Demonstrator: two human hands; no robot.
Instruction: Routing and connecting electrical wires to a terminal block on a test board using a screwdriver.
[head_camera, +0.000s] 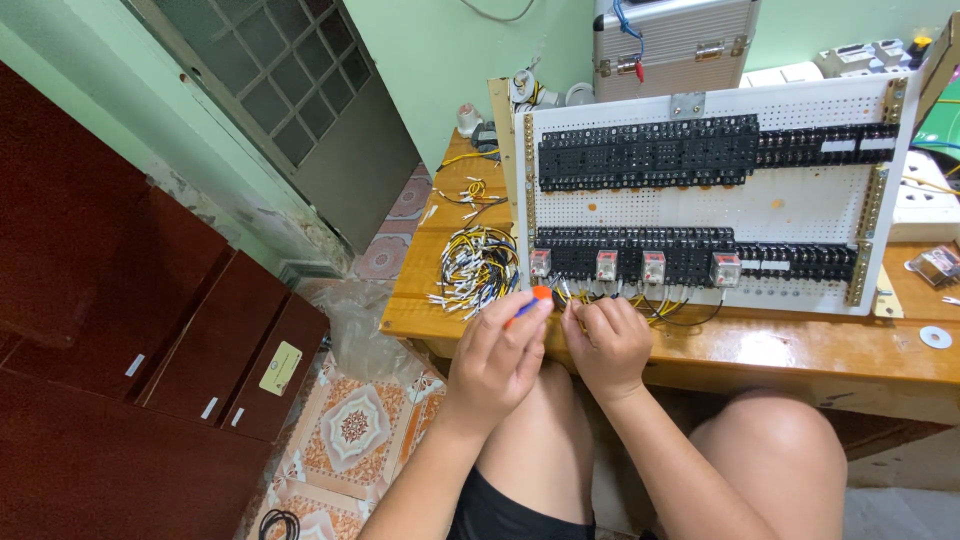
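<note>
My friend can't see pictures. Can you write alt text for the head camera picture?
A person's left hand holds an orange-and-blue screwdriver beside the right hand, at the bottom edge of a white perforated panel fitted with black terminal blocks. A bundle of yellow and black wires lies on the wooden table.

A wooden table (800, 350) carries a white perforated panel (700, 205) propped upright, a loose bundle of yellow and black wires (475, 268) (white-tipped), a metal washer (936, 337) and a silver case (675, 35).
</note>
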